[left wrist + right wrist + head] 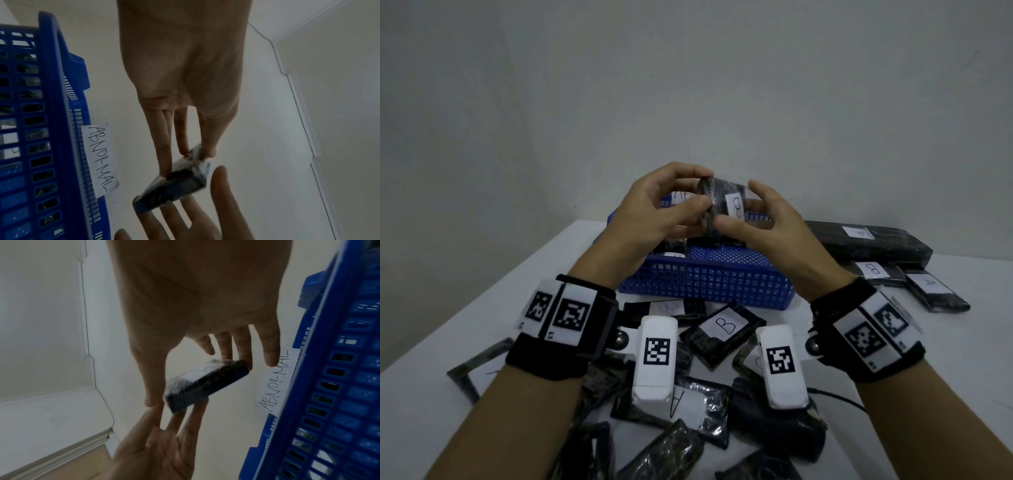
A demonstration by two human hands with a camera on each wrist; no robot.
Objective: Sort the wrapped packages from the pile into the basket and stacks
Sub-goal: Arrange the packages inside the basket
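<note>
A white desk is spread beneath both hands. Directly below and just beyond the hands, a blue lattice basket is set on it; a paper label reading "ABNORMAL" is fixed to the basket's rim, and dark wrapped packages are seen inside through the lattice. Nearer than the wrists, a loose pile of black film-wrapped packages is scattered on the desk, one marked "B" and one marked "A" among them. Off to the outer side of the right hand, a long black package with a label is laid flat, and two smaller labelled packages are placed just in front of it.

A small black wrapped package, marked "B" on a white sticker, is held in the air above the basket between the two hands. It is pinched at its one end by the left hand, thumb on one face and fingertips on the other. Its opposite end is gripped by the right hand, with the thumb under the near edge and the fingers curved round the far side.
</note>
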